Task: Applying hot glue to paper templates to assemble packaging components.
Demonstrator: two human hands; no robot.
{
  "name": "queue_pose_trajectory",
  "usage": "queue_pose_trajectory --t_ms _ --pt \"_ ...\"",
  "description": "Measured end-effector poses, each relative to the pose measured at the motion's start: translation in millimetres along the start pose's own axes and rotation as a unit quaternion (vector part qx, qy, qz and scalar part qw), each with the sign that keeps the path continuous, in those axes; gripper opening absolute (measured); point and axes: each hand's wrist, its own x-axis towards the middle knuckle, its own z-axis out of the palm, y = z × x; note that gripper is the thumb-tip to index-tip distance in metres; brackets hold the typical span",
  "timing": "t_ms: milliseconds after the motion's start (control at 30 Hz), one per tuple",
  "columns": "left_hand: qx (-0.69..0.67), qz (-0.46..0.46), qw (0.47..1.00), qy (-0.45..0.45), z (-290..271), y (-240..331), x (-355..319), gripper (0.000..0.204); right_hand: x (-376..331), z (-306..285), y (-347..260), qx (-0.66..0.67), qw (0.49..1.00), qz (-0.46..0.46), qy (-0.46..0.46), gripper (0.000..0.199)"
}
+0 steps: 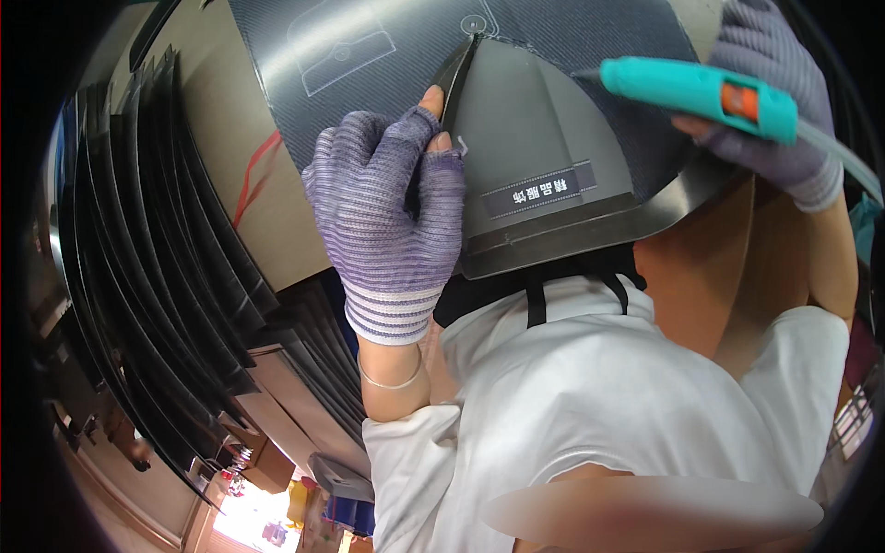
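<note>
My left hand point(387, 212), in a purple-and-white striped glove with bare fingertips, pinches the raised left edge of a smooth dark grey panel point(512, 101). The panel narrows to a point at its far end, and a dark label strip point(539, 189) crosses its near part. Beneath it lies a larger dark, textured sheet point(277, 64) with printed outlines. My right hand point(779, 101), gloved alike, is closed around a teal hot glue gun point(678, 88) with an orange part. Its nozzle points left, close to the panel's right edge; whether it touches is unclear.
Several long, curved black sheets point(147, 258) stand side by side at the left. A red ribbon point(256, 180) lies on the beige tabletop point(221, 101). An orange-brown surface point(691, 267) shows below the table edge at the right. Boxes and bright light are at lower left.
</note>
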Motion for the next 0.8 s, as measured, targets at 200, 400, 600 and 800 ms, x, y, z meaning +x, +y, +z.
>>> queue_pose_trajectory --t_ms 200,400,600,800 --pt "-0.007 -0.016 1.0 0.003 -0.5 0.3 -1.7 0.021 -6.3 -14.0 -0.5 -0.05 0.994 -0.094 -0.017 0.036" --pt "-0.004 -0.005 1.0 -0.002 2.6 0.7 2.6 0.022 -15.2 -9.2 15.9 0.047 0.997 -0.063 -0.013 0.037" --pt "-0.012 -0.004 1.0 0.011 2.5 -1.6 -1.9 0.024 -38.8 5.0 -8.0 0.158 0.985 0.044 -0.049 0.038" --pt "-0.053 0.012 0.998 0.028 8.5 -3.2 2.9 0.029 -7.1 -35.4 -1.3 -0.046 0.994 -0.031 -0.094 0.036"
